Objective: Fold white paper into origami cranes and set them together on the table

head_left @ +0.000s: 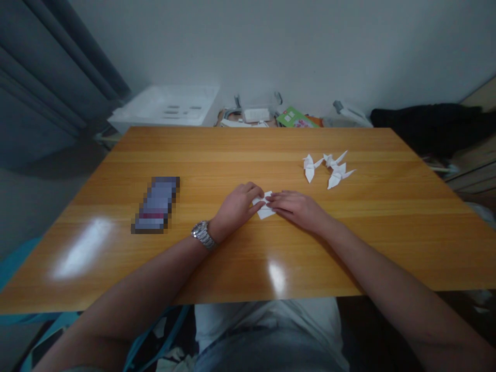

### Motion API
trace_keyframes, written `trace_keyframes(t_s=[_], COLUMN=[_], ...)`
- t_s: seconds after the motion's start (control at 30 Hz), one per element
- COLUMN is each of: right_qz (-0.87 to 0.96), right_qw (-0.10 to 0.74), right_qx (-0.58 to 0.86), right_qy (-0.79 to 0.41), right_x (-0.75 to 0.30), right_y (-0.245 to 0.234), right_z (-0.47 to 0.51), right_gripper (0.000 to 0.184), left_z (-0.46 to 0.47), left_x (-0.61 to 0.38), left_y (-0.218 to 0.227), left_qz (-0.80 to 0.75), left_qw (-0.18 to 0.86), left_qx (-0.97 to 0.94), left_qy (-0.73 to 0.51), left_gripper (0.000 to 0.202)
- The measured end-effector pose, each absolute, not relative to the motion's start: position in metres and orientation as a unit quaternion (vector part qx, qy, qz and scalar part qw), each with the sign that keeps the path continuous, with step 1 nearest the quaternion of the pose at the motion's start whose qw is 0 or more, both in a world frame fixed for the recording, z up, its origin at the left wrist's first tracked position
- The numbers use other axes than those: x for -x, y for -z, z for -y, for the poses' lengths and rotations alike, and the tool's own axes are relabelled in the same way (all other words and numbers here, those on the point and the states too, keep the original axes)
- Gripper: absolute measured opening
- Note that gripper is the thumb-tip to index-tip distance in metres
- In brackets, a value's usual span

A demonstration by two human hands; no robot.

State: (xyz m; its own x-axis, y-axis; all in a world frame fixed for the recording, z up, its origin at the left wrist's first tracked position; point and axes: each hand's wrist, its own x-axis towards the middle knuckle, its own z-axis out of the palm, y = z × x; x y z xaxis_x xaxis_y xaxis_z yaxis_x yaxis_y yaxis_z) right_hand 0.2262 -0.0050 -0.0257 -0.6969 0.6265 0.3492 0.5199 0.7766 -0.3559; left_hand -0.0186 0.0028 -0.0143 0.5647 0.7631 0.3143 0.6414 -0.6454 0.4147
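Note:
A small piece of folded white paper (266, 212) lies on the wooden table between my two hands. My left hand (241, 202), wearing a silver watch (202, 235) on its wrist, has its fingers bent and pinches the paper's left side. From the right, my right hand (296, 206) holds the paper's other edge, its fingers close together and nearly straight, the tips on the paper. The fingers hide part of the folds. Beyond my right hand stand several folded paper cranes: one crane (309, 168) apart, and others grouped around a nearer crane (338, 175).
A blurred-out phone-like dark rectangle (156, 204) lies left on the table (217, 150). Past the far edge are a white plastic bin (166, 106), a white box-like item (256, 114), a green booklet (296, 119) and dark cloth (426, 119). A grey curtain (46, 77) hangs left.

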Motion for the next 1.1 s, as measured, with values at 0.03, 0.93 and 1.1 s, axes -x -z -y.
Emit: trace_keyframes(t_s=[0.03,0.93,1.1], right_qz=[0.914,0.896,0.898], right_qw=[0.232,0.211,0.204], right_qx=[0.313,0.381,0.383], right_qy=[-0.117,-0.081,-0.072], right_x=[-0.227,-0.252,-0.251], right_y=[0.025,0.022,0.021], right_z=[0.004,-0.007,-0.006], right_gripper=[0.025,0.032,0.033], left_z=[-0.002,0.04,0.039], left_x=[0.019,0.004,0.004], left_y=[0.013,0.003,0.006], left_qz=[-0.389,-0.358,-0.35], left_qw=[0.126,0.036,0.048], left_qx=[-0.882,-0.924,-0.926], left_qy=[-0.233,-0.128,-0.135], left_gripper=[0.019,0.047,0.046])
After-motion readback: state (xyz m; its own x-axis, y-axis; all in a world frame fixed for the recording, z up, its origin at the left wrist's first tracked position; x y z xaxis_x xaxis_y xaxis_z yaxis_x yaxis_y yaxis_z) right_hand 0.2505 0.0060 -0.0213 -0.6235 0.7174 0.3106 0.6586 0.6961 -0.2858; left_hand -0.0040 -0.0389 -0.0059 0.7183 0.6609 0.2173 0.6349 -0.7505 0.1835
